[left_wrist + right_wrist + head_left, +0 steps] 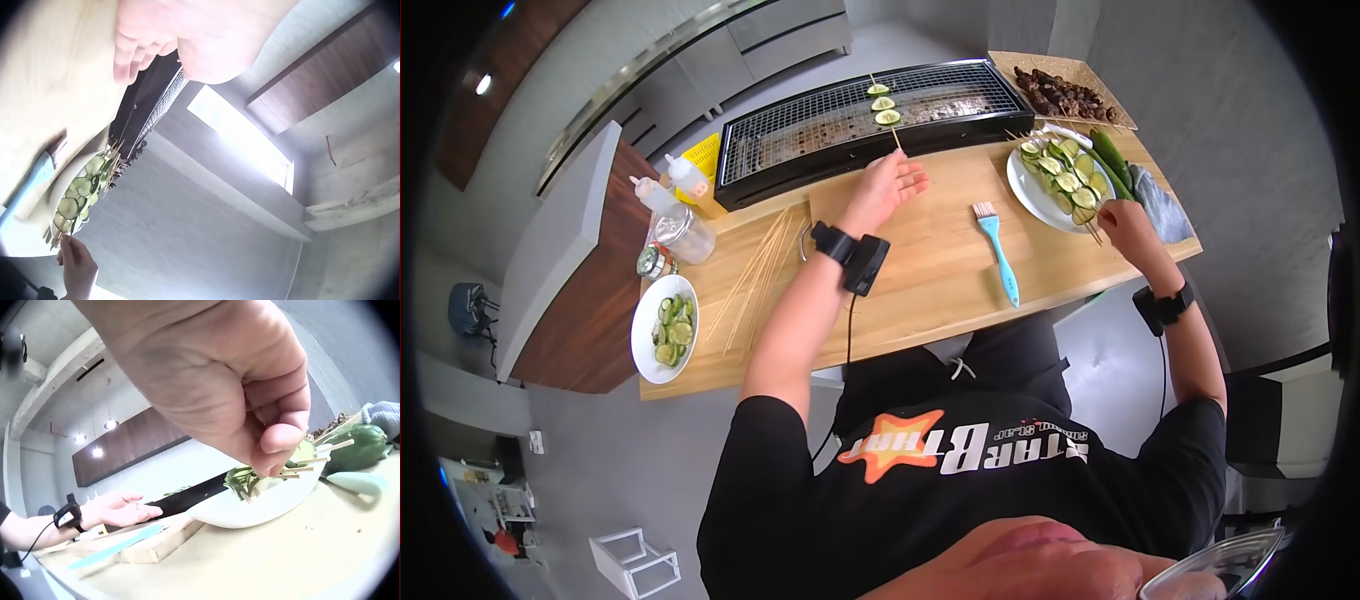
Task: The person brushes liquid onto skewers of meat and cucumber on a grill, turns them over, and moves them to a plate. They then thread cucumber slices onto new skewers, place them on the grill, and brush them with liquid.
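Observation:
My left hand (885,190) is at the front edge of the black grill, palm up, its fingers loosely extended. By its fingertips is the bare end of a skewer of cucumber slices (887,117), which lies across the grill mesh. With thumb and forefinger, my right hand (1132,235) pinches the stick end of a cucumber skewer at the near rim of the white plate (1025,200). More skewered cucumber slices (1068,180) are heaped on that plate. In the right wrist view several stick ends (300,469) poke out beside the curled fingers.
A blue basting brush (1000,255) lies between my hands. Bare skewers (750,270) and a bowl of cucumber slices (670,335) are on the left, near squeeze bottles (687,177). Whole cucumbers (1112,165), a grey cloth (1160,205) and a tray of dark meat (1065,95) are on the right.

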The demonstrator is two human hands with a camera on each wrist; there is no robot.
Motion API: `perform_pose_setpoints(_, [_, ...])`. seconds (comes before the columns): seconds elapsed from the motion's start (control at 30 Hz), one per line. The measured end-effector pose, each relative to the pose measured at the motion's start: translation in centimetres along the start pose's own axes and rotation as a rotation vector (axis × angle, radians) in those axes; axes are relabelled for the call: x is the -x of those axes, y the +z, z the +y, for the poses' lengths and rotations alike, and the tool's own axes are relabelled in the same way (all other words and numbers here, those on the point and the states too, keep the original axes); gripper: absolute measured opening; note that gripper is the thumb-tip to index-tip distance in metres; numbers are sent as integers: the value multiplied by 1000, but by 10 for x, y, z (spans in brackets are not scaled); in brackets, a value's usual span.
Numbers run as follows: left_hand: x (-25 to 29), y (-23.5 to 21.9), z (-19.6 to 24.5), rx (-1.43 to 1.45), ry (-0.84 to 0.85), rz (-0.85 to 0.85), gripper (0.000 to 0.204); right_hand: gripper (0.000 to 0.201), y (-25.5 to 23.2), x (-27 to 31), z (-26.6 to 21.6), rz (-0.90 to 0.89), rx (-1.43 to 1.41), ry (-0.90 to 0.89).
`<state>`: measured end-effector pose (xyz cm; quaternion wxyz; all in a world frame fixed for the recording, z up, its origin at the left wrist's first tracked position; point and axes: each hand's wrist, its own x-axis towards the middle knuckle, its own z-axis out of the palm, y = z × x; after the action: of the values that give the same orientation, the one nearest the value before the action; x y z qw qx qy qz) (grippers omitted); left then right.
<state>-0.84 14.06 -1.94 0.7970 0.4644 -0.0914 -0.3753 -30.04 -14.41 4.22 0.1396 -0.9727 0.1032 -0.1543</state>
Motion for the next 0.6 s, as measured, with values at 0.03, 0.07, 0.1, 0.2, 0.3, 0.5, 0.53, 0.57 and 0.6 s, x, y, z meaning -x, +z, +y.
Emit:
perform_pose_setpoints(0.03, [-4,3,3,-19,17,-21,28,14,-1,0,-2,-32,-99,93])
perform_pose_setpoints(0.07, [-11,4,4,-37,34,-41,27,15,-8,-1,-9,-66,-197,184])
perform_pose_setpoints(0.1, [-18,4,5,-54,51,-61,26,15,-14,-2,-15,-102,-295,275])
perform_pose_setpoints(0.2, [-26,6,7,-107,98,-58,20,17,-24,-3,-28,-87,-458,354])
perform_pose_setpoints(0.3, [-32,2,10,-148,139,-39,17,17,-28,-6,-39,-104,-517,333])
perform_pose_setpoints(0.5, [-7,-16,26,-156,223,-2,20,17,-15,-35,-60,-80,-787,244])
perform_pose_setpoints(0.53, [-2,-23,28,-159,248,8,20,17,-12,-41,-75,-82,-814,236])
perform_pose_setpoints(0.57, [2,-27,30,-172,256,21,21,18,-8,-47,-85,-116,-847,223])
perform_pose_setpoints(0.6, [6,-31,32,-184,264,35,21,18,-2,-56,-94,-150,-880,209])
